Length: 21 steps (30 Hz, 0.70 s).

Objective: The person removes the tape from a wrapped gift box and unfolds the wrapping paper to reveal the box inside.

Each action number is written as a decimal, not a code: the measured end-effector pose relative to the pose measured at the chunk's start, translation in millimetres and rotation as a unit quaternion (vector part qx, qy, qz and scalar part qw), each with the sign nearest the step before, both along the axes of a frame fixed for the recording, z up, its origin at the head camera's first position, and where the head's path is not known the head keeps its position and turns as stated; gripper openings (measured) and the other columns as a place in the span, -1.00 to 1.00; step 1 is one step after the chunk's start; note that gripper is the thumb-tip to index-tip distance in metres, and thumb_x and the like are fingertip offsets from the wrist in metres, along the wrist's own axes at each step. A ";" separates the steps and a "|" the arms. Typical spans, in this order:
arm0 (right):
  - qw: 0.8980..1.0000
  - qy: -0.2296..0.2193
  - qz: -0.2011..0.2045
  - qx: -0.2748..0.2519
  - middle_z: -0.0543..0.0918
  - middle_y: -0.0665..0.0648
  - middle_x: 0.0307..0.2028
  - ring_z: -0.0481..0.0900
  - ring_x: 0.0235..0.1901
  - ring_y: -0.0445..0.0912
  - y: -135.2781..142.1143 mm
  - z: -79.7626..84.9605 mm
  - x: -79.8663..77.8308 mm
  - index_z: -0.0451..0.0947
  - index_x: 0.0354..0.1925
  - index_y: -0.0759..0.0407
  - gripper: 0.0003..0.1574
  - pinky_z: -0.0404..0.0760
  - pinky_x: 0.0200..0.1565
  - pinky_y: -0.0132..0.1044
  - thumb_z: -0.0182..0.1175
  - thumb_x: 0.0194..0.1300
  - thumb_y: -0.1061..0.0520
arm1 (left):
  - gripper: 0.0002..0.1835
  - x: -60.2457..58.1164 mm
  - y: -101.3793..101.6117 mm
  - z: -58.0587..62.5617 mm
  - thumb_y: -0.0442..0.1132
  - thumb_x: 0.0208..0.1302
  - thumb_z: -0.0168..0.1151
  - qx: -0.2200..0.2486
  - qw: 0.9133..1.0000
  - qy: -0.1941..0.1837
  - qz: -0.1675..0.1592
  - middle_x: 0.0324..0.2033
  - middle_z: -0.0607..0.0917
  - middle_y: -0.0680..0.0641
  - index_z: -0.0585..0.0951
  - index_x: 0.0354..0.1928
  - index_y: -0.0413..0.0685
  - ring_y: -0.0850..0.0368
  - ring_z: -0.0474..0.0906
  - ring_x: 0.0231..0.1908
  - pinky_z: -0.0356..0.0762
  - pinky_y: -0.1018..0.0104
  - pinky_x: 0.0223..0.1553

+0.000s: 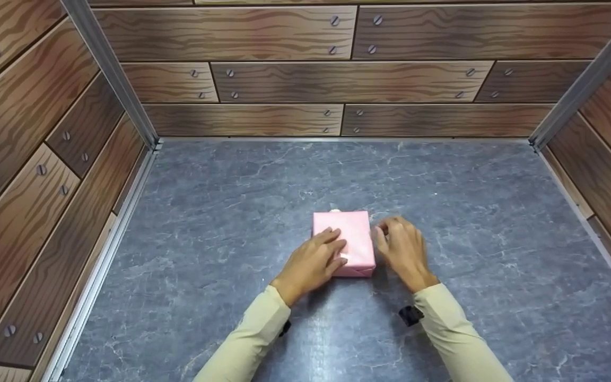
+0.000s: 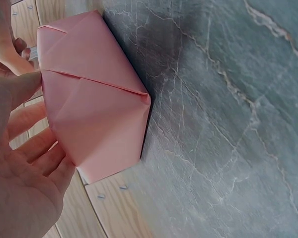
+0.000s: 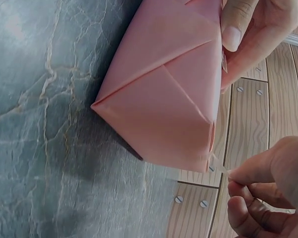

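Note:
A box wrapped in pink paper [image 1: 356, 236] sits on the grey marbled surface, its folded end flaps [image 3: 154, 119] facing the wrist cameras. My left hand [image 1: 313, 260] rests on top of the box with fingers spread over the paper. To the right of it, my right hand [image 1: 403, 246] pinches a short strip of clear tape [image 3: 219, 164] between thumb and finger. That strip reaches to the box's upper edge. Beside the left thumb, another small clear piece [image 3: 224, 62] shows on the top edge; I cannot tell exactly how it lies.
Behind the box, a small pale object [image 1: 334, 211] peeks out, mostly hidden. Wood-print walls [image 1: 284, 82] enclose the grey tabletop [image 1: 220, 185] at the back and both sides, with metal strips [image 1: 109, 74] at the corners.

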State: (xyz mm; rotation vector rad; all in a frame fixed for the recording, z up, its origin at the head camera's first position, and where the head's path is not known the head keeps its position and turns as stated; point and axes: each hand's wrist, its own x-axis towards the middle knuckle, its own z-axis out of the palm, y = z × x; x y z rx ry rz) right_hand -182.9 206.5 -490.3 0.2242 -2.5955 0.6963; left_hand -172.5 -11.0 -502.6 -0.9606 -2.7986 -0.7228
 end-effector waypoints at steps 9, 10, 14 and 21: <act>1.000 0.000 -0.007 -0.006 0.67 0.19 -0.42 0.65 -0.42 0.17 6.1 0.5 1.5 0.68 -0.38 0.29 -0.93 0.60 -0.38 0.13 0.31 0.23 0.28 | -0.60 0.3 -0.2 0.0 -0.08 0.43 0.26 0.005 1.000 -0.001 0.002 0.33 0.53 -0.17 0.64 0.19 -0.12 -0.10 0.37 0.39 0.37 0.06 0.37; 1.000 0.004 -0.006 -0.006 0.66 0.19 -0.42 0.65 -0.42 0.17 6.4 0.0 1.3 0.68 -0.38 0.29 -0.94 0.60 -0.38 0.13 0.31 0.23 0.28 | -0.60 0.3 -0.4 0.0 -0.08 0.43 0.26 0.005 1.000 -0.001 0.001 0.33 0.53 -0.17 0.65 0.19 -0.12 -0.11 0.37 0.39 0.37 0.06 0.37; 1.000 0.014 -0.005 -0.006 0.67 0.20 -0.44 0.65 -0.44 0.17 7.5 -1.3 1.4 0.68 -0.41 0.30 -0.94 0.59 -0.39 0.13 0.34 0.20 0.30 | -0.61 0.0 -0.8 -0.2 -0.08 0.43 0.27 0.004 1.000 0.005 0.000 0.32 0.53 -0.18 0.65 0.18 -0.12 -0.12 0.38 0.38 0.38 0.06 0.37; 1.000 -0.002 -0.017 -0.009 0.67 0.21 -0.43 0.66 -0.42 0.18 10.8 -2.5 3.2 0.69 -0.40 0.31 -0.92 0.59 -0.37 0.13 0.31 0.21 0.29 | -0.60 0.0 -0.5 0.8 -0.08 0.44 0.25 0.001 1.000 -0.007 0.001 0.34 0.51 -0.17 0.64 0.20 -0.10 -0.10 0.35 0.40 0.36 0.06 0.38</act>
